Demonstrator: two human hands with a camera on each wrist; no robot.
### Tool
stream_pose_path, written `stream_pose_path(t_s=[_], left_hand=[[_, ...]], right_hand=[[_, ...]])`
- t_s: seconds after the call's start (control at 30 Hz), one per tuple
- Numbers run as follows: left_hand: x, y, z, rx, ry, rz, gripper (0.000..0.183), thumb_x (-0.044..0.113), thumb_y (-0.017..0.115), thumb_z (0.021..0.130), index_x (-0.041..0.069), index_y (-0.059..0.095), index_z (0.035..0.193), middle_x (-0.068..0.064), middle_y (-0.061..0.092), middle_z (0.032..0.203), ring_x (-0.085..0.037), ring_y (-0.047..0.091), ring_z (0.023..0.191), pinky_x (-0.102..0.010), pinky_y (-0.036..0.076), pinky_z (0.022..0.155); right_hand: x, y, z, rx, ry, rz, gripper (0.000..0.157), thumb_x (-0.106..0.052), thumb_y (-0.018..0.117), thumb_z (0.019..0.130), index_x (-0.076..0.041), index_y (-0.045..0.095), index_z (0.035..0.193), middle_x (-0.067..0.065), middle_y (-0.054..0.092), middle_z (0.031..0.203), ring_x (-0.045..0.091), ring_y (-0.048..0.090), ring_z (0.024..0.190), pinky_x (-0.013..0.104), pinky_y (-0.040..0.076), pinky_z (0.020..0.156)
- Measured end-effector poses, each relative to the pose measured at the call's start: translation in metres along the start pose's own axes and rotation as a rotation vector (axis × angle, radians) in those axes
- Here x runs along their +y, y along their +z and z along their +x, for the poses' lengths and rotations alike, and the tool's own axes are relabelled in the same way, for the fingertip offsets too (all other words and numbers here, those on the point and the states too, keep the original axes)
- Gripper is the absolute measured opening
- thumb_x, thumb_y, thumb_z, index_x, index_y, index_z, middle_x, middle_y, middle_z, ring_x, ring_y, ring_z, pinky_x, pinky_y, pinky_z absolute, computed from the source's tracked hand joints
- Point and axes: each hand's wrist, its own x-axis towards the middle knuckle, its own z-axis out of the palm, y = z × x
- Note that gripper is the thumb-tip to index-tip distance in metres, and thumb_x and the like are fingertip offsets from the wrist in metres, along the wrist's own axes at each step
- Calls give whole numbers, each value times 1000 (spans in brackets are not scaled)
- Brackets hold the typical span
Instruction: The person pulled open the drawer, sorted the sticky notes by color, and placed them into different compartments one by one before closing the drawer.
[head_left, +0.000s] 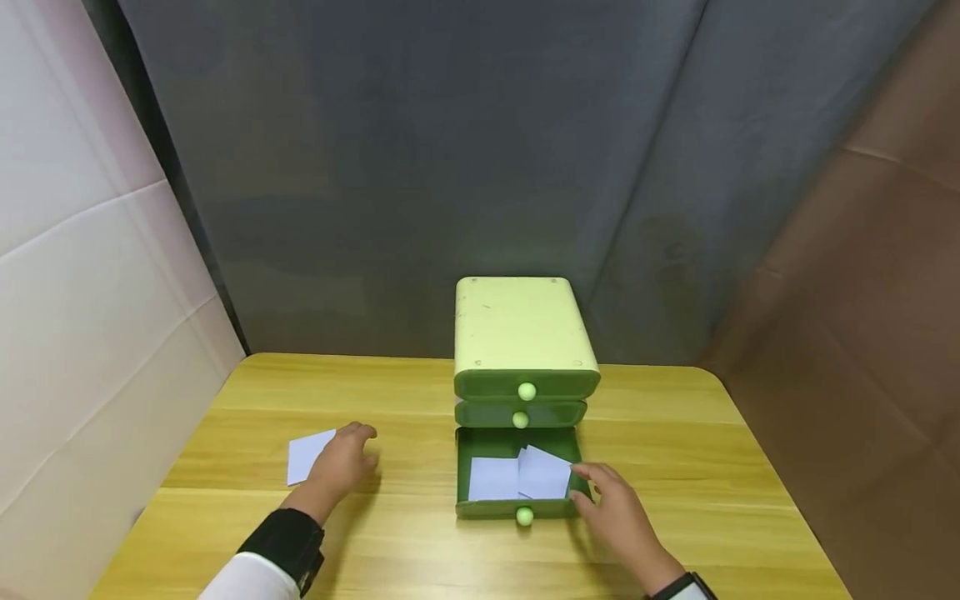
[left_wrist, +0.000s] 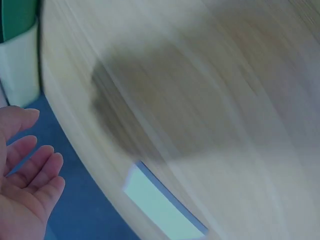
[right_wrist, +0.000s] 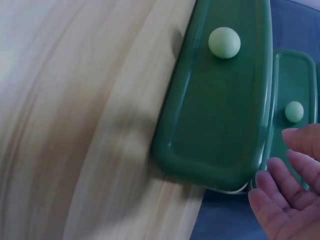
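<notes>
A small chest with a pale yellow-green casing (head_left: 525, 321) stands on the table, its green bottom drawer (head_left: 486, 444) pulled well out. White paper pieces (head_left: 493, 479) lie in that drawer, some overlapping at its right. My right hand (head_left: 618, 512) is at the drawer's right side, fingers loosely bent; whether the fingertips touch the drawer or paper is unclear. In the right wrist view the drawer front (right_wrist: 215, 120) shows its round knob (right_wrist: 224, 43). My left hand (head_left: 341, 467) hovers with relaxed fingers beside a white pad of paper (head_left: 303, 458), partly covering it. From the left wrist view, the pad (left_wrist: 162, 205) looks thick.
Above the open drawer, the middle drawer (head_left: 487, 414) sticks out slightly below the top drawer (head_left: 487, 384). A dark grey cloth (head_left: 360, 183) hangs behind the wooden table (head_left: 405, 550). White cloth (head_left: 82, 275) borders the left, brown cloth (head_left: 862, 350) the right.
</notes>
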Motion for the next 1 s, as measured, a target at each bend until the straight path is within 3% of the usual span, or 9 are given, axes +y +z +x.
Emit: stream_pose_path(t_s=[0.33, 0.57, 0.77, 1.0], left_hand=[[-38, -19, 2, -5, -77, -11, 32, 0, 62, 85, -11, 59, 115, -29, 58, 117, -46, 56, 109, -52, 51, 87], [-66, -32, 6, -9, -82, 33, 42, -4, 69, 75, -13, 58, 114, -27, 58, 110, -40, 57, 101, -52, 49, 87], [-81, -41, 10, -50, -125, 29, 52, -2, 74, 72, -15, 54, 119, -31, 55, 115, -42, 55, 105, -54, 47, 92], [-99, -38, 7, -136, -214, -4, 70, 6, 86, 69, -17, 50, 124, -35, 53, 120, -46, 53, 111, -57, 42, 99]], right_hand=[[-17, 9, 12, 22, -91, -7, 33, 0, 74, 81, -3, 68, 113, 9, 65, 113, 30, 61, 106, 45, 52, 88], [-29, 18, 18, 21, -143, -7, 33, 2, 76, 77, -5, 68, 109, 7, 67, 106, 28, 63, 100, 45, 53, 85], [-43, 26, 19, -34, -131, 5, 30, -1, 75, 80, -6, 68, 109, 8, 65, 114, 32, 59, 112, 49, 50, 92], [-60, 42, 18, -137, -187, 5, 30, -2, 73, 82, -5, 68, 112, 7, 63, 116, 34, 57, 116, 49, 49, 93]])
